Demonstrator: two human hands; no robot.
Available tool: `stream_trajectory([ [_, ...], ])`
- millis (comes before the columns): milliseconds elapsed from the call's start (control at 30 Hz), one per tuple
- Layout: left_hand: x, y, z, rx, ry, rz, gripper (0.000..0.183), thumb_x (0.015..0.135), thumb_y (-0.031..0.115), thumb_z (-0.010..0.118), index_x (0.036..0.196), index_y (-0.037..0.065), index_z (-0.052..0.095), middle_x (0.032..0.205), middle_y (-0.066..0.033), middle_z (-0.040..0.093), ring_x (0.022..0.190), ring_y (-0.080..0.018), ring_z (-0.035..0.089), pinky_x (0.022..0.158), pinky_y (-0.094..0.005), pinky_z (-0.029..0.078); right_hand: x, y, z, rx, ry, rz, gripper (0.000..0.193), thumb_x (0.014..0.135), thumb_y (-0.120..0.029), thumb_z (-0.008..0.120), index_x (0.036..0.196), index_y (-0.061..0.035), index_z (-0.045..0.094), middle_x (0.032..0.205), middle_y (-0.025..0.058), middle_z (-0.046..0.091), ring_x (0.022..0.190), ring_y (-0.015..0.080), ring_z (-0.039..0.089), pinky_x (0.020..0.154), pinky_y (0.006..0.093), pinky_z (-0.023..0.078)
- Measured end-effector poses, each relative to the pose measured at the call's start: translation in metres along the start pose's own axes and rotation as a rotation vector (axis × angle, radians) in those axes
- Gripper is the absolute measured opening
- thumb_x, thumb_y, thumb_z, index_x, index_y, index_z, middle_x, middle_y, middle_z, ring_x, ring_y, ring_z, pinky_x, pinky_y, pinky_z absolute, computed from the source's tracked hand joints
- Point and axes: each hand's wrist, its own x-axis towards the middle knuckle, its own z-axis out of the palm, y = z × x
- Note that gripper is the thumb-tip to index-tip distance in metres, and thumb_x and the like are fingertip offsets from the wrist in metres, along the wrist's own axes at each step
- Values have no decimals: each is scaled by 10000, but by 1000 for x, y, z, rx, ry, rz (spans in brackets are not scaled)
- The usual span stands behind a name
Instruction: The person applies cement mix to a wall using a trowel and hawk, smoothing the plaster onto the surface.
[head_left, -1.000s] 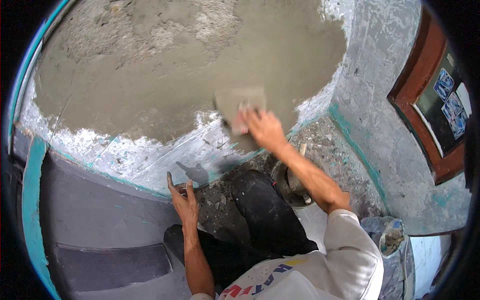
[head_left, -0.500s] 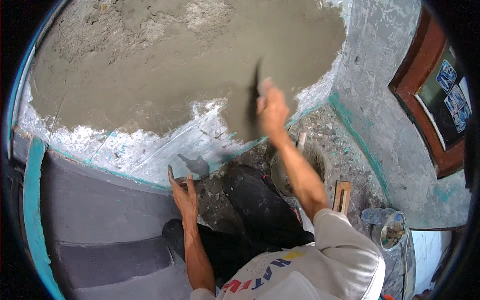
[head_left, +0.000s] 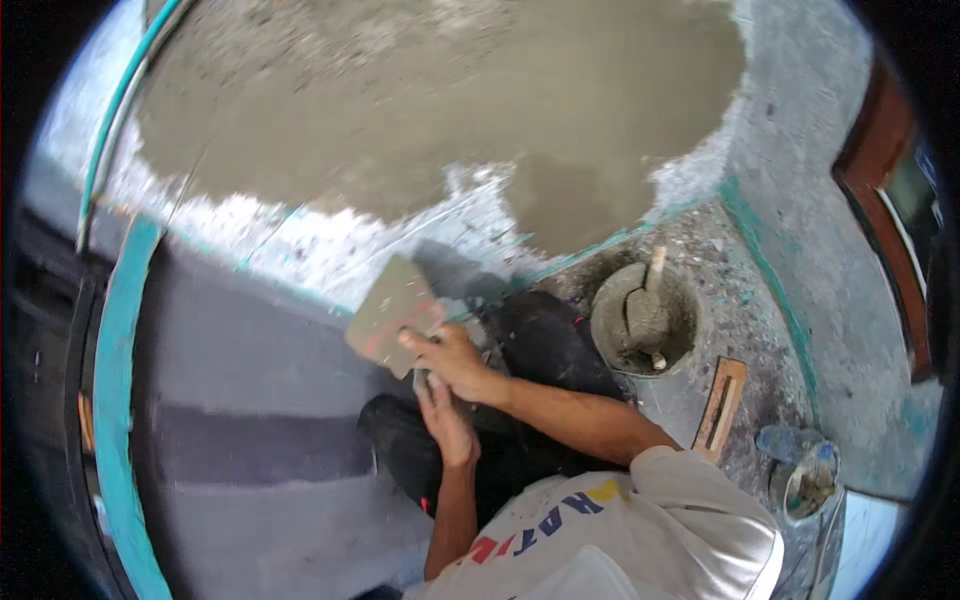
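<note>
A flat, squarish plastering trowel (head_left: 388,312), its face smeared with grey-brown mortar, is held tilted in front of my knees. My right hand (head_left: 455,360) grips it near its lower right edge, fingers lying over the plate. Just below, my left hand (head_left: 447,425) has its fingers closed at the trowel's grey near end; the exact grip is partly hidden. Beyond the hands, wet mortar (head_left: 430,130) covers much of the wall, with a bare whitish strip (head_left: 300,255) along its lower border.
To the right, a bucket of mortar (head_left: 608,325) holds a scoop with a light handle (head_left: 656,268). A wooden float (head_left: 720,410) lies nearby, with a plastic bottle (head_left: 785,440) and a small pail (head_left: 808,492) behind. A dark grey panel (head_left: 250,350) with a teal frame (head_left: 122,400) stands left.
My right hand has come away from the wall, down and left, bringing the trowel to my left hand. The left hand was open and empty before. The view has shifted.
</note>
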Motion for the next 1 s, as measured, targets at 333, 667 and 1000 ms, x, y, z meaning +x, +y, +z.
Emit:
stream_trajectory([
  [333, 33, 16, 22, -157, 19, 11, 506, 1134, 437, 550, 1448, 40, 545, 1377, -117, 630, 1309, -267, 584, 1123, -426, 466, -22, -2, -19, 321, -130, -108, 266, 1057, -209, 711, 1262, -46, 665, 1208, 44, 697, 1063, 148, 671, 901, 357, 568],
  [667, 54, 16, -24, -318, -88, -142, 698, 1072, 513, 624, 1574, 73, 422, 1486, -132, 555, 1371, -289, 568, 1099, -406, 524, -91, -59, -91, -633, -62, -247, 370, 1026, -292, 725, 1237, 12, 745, 1075, 141, 781, 985, 194, 733, 850, 349, 588],
  [1000, 130, 57, -25, -219, 76, 111, 601, 1140, 491, 491, 1522, 27, 475, 1410, -145, 613, 1251, -271, 637, 1017, -440, 575, -95, 13, -375, -2072, 469, 453, 308, 979, -265, 626, 1215, -115, 755, 1241, 162, 757, 1220, 341, 698, 1038, 577, 481],
])
